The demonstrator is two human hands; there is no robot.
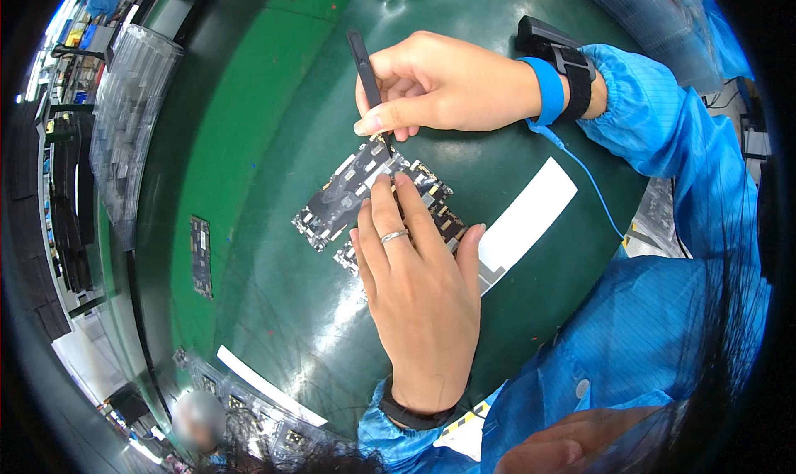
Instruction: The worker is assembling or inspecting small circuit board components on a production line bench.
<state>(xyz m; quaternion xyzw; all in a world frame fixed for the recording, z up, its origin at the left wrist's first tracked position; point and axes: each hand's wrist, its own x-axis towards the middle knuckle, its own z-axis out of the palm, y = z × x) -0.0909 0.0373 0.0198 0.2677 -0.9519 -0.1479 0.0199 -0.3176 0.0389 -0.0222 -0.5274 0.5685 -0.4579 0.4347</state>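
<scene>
My left hand [424, 296], with a ring on one finger, lies flat with fingers stretched over a dark printed circuit board [336, 199]. Its fingertips touch the board's middle, and the palm hides part of the near side. Between the thumb and fingers of my right hand [452, 84] are slim black tweezers [363, 66], tilted with the tip down at the board's far edge. Whether the tip grips anything is too small to tell. A blue wrist strap [543, 91] with a coiled cord circles my right wrist.
A white sheet [531, 217] lies right of the board. Leftward sits a narrow loose circuit board [201, 257]. Clear plastic trays stand at the left [137, 117] and upper right [643, 14]. Near me at lower left are a white strip [269, 387] and trays with boards [240, 403].
</scene>
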